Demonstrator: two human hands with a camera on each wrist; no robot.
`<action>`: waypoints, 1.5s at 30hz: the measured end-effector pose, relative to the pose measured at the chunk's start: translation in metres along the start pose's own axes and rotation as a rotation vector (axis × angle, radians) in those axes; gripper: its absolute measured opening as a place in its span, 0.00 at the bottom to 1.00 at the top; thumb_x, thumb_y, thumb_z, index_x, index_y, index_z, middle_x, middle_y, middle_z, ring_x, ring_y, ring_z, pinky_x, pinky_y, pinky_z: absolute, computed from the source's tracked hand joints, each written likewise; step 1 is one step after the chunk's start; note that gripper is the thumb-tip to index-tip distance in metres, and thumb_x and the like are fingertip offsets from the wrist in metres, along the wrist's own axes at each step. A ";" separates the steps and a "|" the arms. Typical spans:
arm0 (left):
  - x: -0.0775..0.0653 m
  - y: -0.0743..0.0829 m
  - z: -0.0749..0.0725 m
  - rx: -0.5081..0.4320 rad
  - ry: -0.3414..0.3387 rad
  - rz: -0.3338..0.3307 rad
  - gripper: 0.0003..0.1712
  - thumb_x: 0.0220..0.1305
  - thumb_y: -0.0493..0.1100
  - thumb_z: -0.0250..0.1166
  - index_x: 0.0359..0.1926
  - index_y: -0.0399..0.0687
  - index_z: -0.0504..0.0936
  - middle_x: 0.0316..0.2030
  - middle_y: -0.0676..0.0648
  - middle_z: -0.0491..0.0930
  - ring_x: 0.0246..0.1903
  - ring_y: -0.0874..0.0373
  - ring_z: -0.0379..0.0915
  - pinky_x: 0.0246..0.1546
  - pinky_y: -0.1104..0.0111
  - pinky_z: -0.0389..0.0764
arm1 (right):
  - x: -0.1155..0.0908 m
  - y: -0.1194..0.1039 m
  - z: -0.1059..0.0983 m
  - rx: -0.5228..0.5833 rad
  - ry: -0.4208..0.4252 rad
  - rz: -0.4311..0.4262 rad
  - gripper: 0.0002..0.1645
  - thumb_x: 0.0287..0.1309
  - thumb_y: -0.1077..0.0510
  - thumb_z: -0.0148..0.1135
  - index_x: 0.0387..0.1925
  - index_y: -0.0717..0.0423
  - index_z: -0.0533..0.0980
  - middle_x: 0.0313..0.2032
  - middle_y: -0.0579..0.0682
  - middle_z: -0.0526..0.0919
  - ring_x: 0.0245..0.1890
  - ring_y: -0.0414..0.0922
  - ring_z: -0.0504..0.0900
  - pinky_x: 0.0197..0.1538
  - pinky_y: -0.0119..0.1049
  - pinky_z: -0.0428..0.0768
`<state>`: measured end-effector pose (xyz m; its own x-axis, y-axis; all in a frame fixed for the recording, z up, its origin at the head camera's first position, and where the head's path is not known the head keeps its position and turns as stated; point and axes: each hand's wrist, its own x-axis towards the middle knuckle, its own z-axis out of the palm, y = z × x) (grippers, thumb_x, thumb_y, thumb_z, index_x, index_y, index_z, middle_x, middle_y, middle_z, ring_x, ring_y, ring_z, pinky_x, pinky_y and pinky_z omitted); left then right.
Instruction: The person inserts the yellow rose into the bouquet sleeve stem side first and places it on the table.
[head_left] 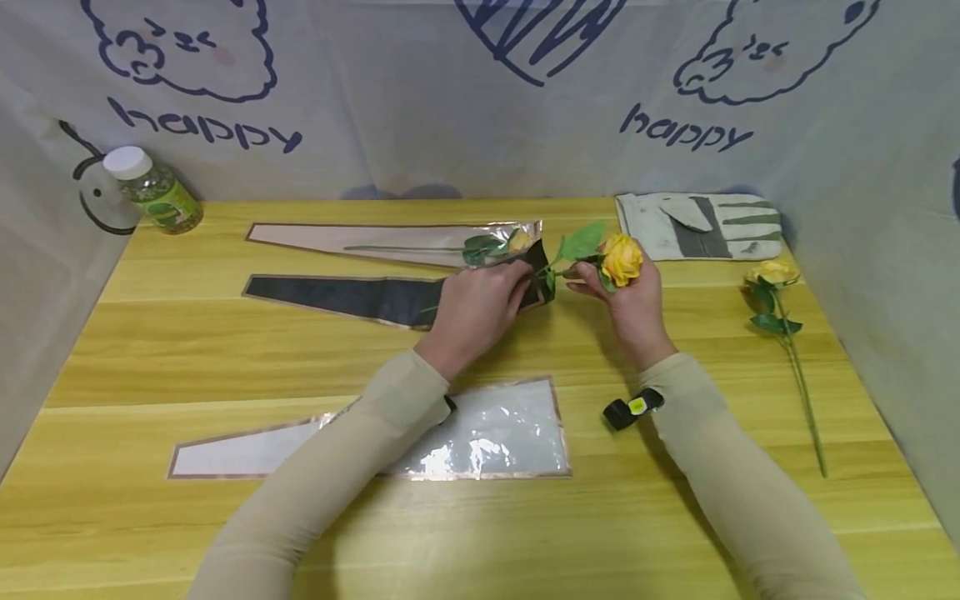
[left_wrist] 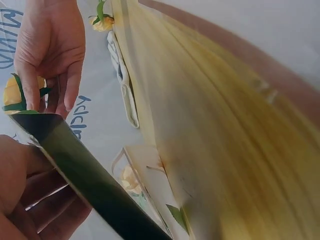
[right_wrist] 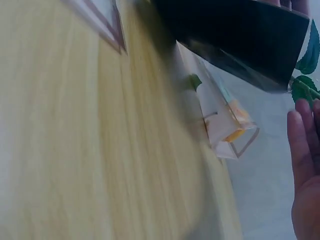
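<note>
My left hand [head_left: 480,308] grips the wide mouth of a black flower sleeve [head_left: 337,298] with a thin pale border. In the left wrist view, the fingers of that hand lie along the raised edge of the sleeve [left_wrist: 95,175]. Just beyond the mouth, my right hand [head_left: 636,304] pinches a yellow artificial rose [head_left: 622,259] right below its bloom. Green leaves [head_left: 581,242] stick out between the two hands. Part of the rose's stem [head_left: 429,310] shows over the black sleeve, left of my left hand, which hides the stretch between.
Behind lies a pale sleeve [head_left: 315,236] with a yellow rose [head_left: 519,241] inside. A white sleeve [head_left: 517,425] lies in front, under my left forearm. Another yellow rose [head_left: 798,375] rests at right. Gloves [head_left: 652,225] and a white-capped jar [head_left: 168,204] sit along the back.
</note>
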<state>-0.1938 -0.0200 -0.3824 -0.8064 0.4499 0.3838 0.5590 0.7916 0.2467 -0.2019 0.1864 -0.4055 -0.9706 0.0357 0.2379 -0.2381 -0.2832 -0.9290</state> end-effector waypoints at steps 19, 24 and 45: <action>0.002 -0.003 -0.007 -0.011 -0.048 0.035 0.10 0.71 0.41 0.60 0.47 0.44 0.85 0.36 0.46 0.85 0.28 0.54 0.81 0.23 0.63 0.80 | 0.005 -0.011 -0.007 0.036 -0.082 -0.054 0.17 0.54 0.79 0.63 0.45 0.67 0.74 0.41 0.60 0.80 0.40 0.50 0.84 0.44 0.45 0.82; 0.004 -0.004 -0.009 -0.014 -0.058 0.057 0.11 0.72 0.42 0.59 0.49 0.45 0.85 0.41 0.47 0.86 0.34 0.55 0.83 0.27 0.64 0.81 | 0.009 -0.015 -0.010 -0.017 -0.142 -0.017 0.19 0.56 0.74 0.65 0.49 0.67 0.72 0.43 0.60 0.80 0.43 0.51 0.83 0.47 0.44 0.81; 0.004 -0.001 -0.007 -0.001 -0.068 0.039 0.10 0.72 0.42 0.58 0.47 0.48 0.85 0.37 0.49 0.86 0.31 0.54 0.82 0.27 0.61 0.80 | 0.007 -0.014 -0.009 -0.035 0.005 -0.110 0.22 0.57 0.77 0.62 0.50 0.61 0.69 0.46 0.59 0.75 0.43 0.50 0.82 0.44 0.41 0.83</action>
<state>-0.1965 -0.0215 -0.3750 -0.7950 0.5079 0.3316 0.5909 0.7721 0.2339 -0.2055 0.1992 -0.3939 -0.9386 0.0700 0.3379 -0.3445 -0.2441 -0.9065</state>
